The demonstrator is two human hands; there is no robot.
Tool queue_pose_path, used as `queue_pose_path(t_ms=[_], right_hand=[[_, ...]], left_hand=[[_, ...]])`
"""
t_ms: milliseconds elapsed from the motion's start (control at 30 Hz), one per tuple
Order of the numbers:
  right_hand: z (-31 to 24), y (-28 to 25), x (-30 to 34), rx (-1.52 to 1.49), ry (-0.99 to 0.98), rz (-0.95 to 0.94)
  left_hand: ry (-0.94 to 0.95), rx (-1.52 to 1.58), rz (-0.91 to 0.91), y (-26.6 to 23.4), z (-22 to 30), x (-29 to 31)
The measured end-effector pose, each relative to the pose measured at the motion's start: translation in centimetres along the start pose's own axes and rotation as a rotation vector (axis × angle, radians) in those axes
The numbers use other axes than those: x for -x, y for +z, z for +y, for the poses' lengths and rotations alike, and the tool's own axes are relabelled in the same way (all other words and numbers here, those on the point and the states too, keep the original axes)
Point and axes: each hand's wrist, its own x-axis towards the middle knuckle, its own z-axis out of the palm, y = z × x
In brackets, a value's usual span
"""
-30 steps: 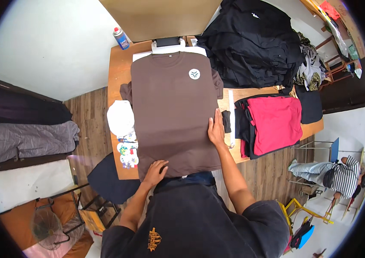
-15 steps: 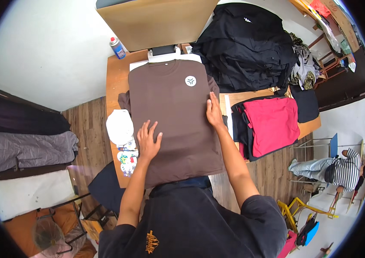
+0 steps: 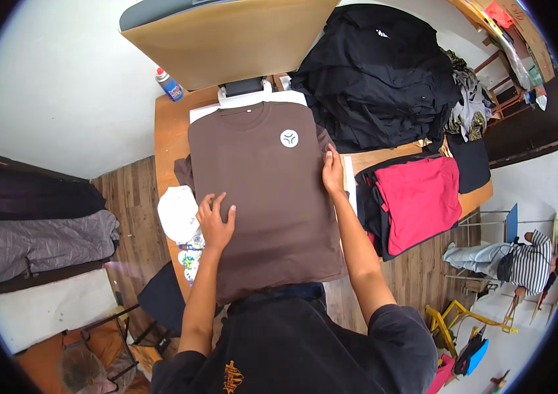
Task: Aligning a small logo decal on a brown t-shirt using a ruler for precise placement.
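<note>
A brown T-shirt (image 3: 262, 197) lies spread flat over a white board, its collar at the far end and its near hem against my body. On its upper right chest is a round white patch (image 3: 289, 138) with a dark mark. My left hand (image 3: 217, 222) rests on the left part of the shirt, fingers spread and slightly bent. Along the right edge, by the short sleeve, lies my right hand (image 3: 333, 174) with its fingers stretched out. Neither hand visibly grips the fabric.
The raised tan plate of a press (image 3: 226, 49) overhangs the far end. A spray can (image 3: 170, 85) stands to its left. White round pieces (image 3: 179, 213) lie left of the shirt. Black garments (image 3: 377, 79) and a red folded garment (image 3: 420, 203) sit right. A person (image 3: 522, 262) stands far right.
My view has shifted, so the shirt and press sit a little lower in it. My left hand has slid slightly toward the shirt's left edge; my right hand stays at the right edge.
</note>
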Motion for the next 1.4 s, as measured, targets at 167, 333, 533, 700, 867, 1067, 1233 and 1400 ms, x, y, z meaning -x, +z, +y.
queue_pose_path(t_ms=[167,333,533,700,867,1067,1233,1400], right_hand=[[0.4,1.0,-0.2,0.030,0.027,-0.257],[-0.5,1.2,-3.6,0.028,0.034,-0.141],[-5.5,3.1,-7.9,-0.030,-0.278,-0.154],[-5.6,5.0,-9.2,-0.009,-0.098,-0.360],[-4.0,5.4,-10.8,-0.611,0.294,-0.302],[-10.5,2.8,-10.1,-0.512,-0.172,0.056],[-25.0,-0.8,-9.7,-0.522,-0.707,0.331],[-41.0,-0.4,-14.1,0.007,-1.369,0.326]], left_hand=[[0.157,-0.206,0.071,1.0,-0.9,-3.0],[-0.076,-0.050,0.030,-0.4,-0.7,-6.3],[-0.086,0.049,0.124,0.1,-2.5,-17.0],[-0.316,0.114,-0.016,2.5,-4.3,-22.3],[-0.527,0.349,-0.018,1.7,-5.6,-23.5],[-0.173,0.191,0.201,0.0,-4.0,-19.9],[0.088,0.120,-0.052,0.3,-0.4,-8.5],[0.187,-0.057,-0.232,-0.4,1.9,4.2]])
